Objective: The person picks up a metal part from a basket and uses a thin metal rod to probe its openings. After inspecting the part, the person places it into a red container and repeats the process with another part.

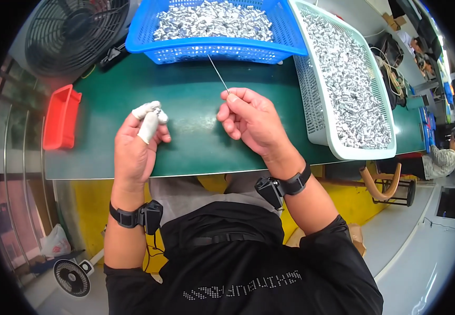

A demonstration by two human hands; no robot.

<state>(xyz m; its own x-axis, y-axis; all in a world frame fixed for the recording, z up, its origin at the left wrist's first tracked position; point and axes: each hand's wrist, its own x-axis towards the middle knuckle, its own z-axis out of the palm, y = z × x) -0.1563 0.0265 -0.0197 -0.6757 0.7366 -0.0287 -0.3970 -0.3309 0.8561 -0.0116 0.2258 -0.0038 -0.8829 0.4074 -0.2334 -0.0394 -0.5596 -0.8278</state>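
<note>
My left hand (139, 137) is raised above the green table, white finger cots on its thumb and two fingertips. Those fingertips pinch a small silvery metal part (157, 111), mostly hidden between them. My right hand (251, 118) is closed on a thin metal rod (218, 73) between thumb and forefinger. The rod slants up and left, its tip appearing in front of the blue basket (222, 46). Heaped inside that basket are many small silvery metal parts (214, 22). A pale green basket (319, 113) right of my right hand holds more of them.
The green table (185, 157) spans the space before me. At its left stands a red bin (62, 118), with a large black fan (75, 31) beyond. A smaller fan (72, 278) is at lower left, a chair (382, 184) at right. Another person (442, 160) sits farther right.
</note>
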